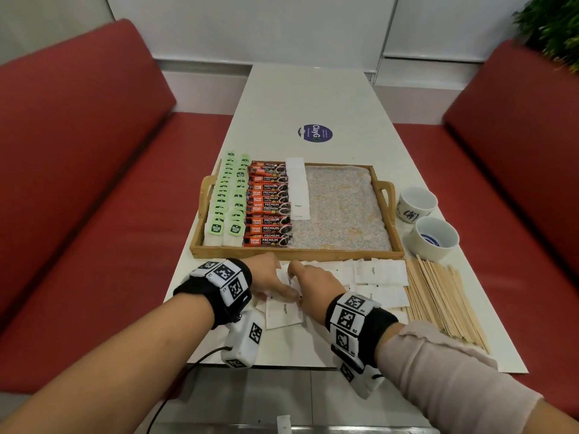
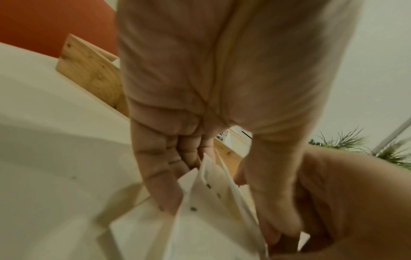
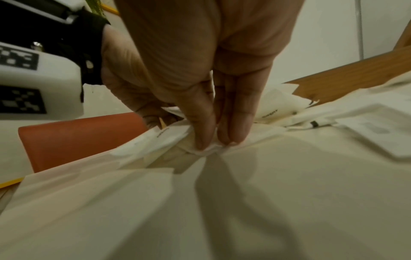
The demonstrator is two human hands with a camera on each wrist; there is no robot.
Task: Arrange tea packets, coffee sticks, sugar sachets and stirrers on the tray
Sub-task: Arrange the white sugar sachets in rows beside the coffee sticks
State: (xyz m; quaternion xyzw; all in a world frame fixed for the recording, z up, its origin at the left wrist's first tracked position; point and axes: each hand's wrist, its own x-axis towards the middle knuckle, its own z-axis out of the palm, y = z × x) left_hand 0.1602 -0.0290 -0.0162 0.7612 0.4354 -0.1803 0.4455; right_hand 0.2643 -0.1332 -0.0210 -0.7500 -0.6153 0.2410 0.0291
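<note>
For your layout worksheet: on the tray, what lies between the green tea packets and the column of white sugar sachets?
In the head view, coffee sticks fill the gap between tea packets and sugar sachets on the tray.

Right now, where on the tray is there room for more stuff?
The tray is bare on its right side, from the sugar sachets to the right handle. The left side is crowded with tea packets and coffee sticks.

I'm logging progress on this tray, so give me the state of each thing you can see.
tray: part filled, right half bare
tea packets: two rows in tray
coffee sticks: stacked row in tray
sugar sachets: most loose on table
stirrers: piled on table
cups: upright
left hand: holds sachets
right hand: pinches sachets
</note>
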